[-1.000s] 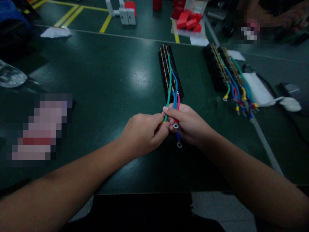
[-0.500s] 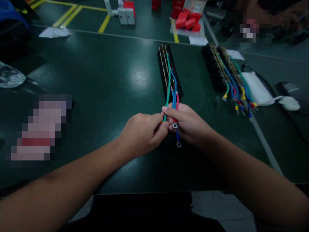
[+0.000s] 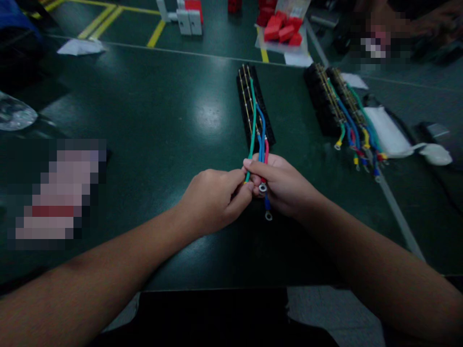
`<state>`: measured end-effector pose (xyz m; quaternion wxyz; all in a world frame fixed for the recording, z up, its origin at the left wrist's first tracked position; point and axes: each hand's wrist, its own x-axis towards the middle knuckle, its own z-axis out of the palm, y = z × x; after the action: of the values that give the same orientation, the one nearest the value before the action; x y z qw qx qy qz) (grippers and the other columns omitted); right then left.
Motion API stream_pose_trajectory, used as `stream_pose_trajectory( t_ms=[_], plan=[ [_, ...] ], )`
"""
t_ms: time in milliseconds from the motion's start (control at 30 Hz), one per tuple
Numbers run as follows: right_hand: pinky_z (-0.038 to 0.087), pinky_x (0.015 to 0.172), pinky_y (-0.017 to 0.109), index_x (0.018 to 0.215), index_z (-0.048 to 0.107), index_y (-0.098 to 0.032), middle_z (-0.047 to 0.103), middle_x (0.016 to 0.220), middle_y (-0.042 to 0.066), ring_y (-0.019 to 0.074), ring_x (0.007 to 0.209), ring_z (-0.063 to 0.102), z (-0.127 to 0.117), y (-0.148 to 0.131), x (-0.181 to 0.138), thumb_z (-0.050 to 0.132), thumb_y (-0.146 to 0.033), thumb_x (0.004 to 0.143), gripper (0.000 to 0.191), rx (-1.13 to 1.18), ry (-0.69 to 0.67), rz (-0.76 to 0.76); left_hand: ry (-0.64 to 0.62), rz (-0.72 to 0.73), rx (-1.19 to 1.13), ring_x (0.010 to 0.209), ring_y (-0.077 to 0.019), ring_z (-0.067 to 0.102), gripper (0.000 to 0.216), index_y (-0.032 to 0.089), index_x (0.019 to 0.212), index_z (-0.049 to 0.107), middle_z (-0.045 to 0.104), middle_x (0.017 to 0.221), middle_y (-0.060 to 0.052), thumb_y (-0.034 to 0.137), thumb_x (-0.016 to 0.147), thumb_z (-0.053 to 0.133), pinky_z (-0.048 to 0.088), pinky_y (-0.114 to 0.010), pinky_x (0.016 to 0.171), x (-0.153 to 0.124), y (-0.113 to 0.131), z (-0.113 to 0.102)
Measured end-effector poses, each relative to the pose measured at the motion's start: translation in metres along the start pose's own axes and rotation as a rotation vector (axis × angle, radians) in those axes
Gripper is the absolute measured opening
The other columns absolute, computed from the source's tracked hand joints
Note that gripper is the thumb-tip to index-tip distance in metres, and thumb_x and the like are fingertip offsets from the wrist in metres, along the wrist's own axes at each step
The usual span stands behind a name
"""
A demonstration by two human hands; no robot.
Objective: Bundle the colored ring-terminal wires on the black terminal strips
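A long black terminal strip [image 3: 249,103] lies on the dark green table [image 3: 144,125], running away from me. Green, blue and red wires [image 3: 258,137] with ring lugs trail from it toward my hands. My left hand [image 3: 213,200] is closed, pinching the end of the green wire with thumb and fingers. My right hand [image 3: 284,185] is closed round the bundle of wires just below the strip, and two ring lugs [image 3: 265,202] hang out under its fingers. The two hands touch each other.
Two more black terminal strips with coloured wires [image 3: 343,108] lie to the right, beside a white pad [image 3: 385,130]. Red blocks [image 3: 280,29] and grey-white parts [image 3: 186,19] sit at the back. A clear plastic bag [image 3: 14,115] lies at the far left.
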<state>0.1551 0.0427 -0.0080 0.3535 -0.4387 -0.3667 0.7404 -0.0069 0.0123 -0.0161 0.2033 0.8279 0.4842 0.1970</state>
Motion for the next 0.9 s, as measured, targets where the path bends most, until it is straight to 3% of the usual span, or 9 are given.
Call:
stream_pose_trajectory(
  t_ms=[900],
  plan=[
    [0.034, 0.039, 0.015, 0.063, 0.052, -0.017, 0.048, 0.045, -0.005, 0.0060, 0.037, 0.044, 0.0013, -0.0004, -0.0002, 0.056, -0.012, 0.099, 0.037, -0.007, 0.008, -0.008, -0.062, -0.039, 0.001, 0.057, -0.0157, 0.048, 0.032, 0.022, 0.074, 0.048, 0.055, 0.065, 0.000, 0.040, 0.098, 0.038, 0.028, -0.031, 0.061, 0.0021, 0.0026, -0.0020]
  ],
)
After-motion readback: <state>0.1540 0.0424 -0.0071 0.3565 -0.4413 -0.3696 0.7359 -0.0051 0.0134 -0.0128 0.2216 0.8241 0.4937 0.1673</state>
